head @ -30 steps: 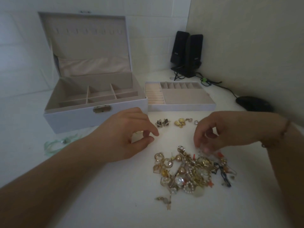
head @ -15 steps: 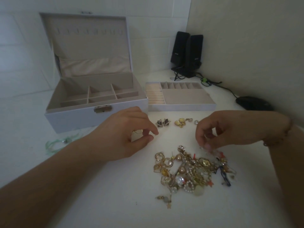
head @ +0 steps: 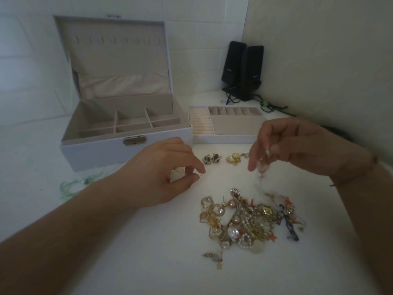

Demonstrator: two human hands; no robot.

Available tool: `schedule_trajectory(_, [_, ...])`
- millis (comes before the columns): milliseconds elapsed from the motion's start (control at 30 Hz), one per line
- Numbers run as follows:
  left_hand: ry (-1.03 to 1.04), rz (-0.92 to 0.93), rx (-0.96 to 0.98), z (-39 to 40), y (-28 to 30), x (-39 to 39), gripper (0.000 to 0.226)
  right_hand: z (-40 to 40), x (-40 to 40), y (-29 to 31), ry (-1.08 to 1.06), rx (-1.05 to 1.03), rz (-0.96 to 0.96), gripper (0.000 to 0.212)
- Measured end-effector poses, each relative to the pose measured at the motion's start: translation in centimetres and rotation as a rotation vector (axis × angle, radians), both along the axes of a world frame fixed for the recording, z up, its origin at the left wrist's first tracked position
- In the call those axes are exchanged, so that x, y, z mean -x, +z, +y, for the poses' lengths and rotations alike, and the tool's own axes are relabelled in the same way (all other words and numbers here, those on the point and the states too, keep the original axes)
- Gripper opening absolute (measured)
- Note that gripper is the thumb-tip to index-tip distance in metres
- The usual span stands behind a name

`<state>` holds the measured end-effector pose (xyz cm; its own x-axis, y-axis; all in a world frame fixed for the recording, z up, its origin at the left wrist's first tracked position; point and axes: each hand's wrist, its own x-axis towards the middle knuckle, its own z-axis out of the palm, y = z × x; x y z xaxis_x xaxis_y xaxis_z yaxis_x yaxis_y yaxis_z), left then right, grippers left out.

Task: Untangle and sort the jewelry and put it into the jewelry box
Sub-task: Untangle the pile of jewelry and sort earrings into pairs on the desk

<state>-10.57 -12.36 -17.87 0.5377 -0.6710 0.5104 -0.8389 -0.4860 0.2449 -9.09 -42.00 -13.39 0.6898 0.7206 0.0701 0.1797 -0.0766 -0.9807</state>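
Tangled pile of gold and pearl jewelry [head: 248,222] sits on the white tabletop [head: 148,252], directly below right hand [head: 297,150], whose fingers [head: 253,165] pinch a pale dangly piece; thin strand trails down twd pile. Left hand [head: 161,177] pinches smth tiny.

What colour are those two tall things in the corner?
Black. The two speakers stand together in the corner, seen in the head view.
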Motion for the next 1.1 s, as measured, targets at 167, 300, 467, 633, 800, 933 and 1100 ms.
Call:
schedule_trajectory(167, [-0.004,0.002,0.002,0.0,0.0,0.0,0.017,1.4,-0.2,-1.2,-0.071,-0.034,0.2,0.009])
schedule_trajectory(300, [-0.009,0.0,-0.006,0.0,0.0,0.0,0.018,0.9,0.0,-1.1,-0.03,0.455,-0.042,0.024])
schedule_trajectory(467, [-0.009,0.0,-0.003,0.0,-0.1,0.0,0.017,-0.7,0.9,0.8,0.067,0.717,-0.135,0.014])
schedule_trajectory(633, [0.002,0.003,-0.01,-0.1,-0.1,0.0,0.018,-0.9,0.6,0.4,0.022,0.929,-0.166,0.009])
schedule_trajectory(800, [0.001,0.005,-0.018,-0.2,-0.1,0.0,0.02,-0.5,0.5,-0.1,-0.014,0.931,-0.21,0.005])
schedule_trajectory(933, [0.003,0.013,-0.011,-0.1,0.0,0.0,0.02,-0.4,0.5,-0.1,-0.007,0.9,-0.187,0.013])
schedule_trajectory(1100, [0.007,0.008,-0.009,-0.1,0.0,0.1,0.019,-0.3,0.5,-0.1,0.056,0.879,-0.154,0.011])
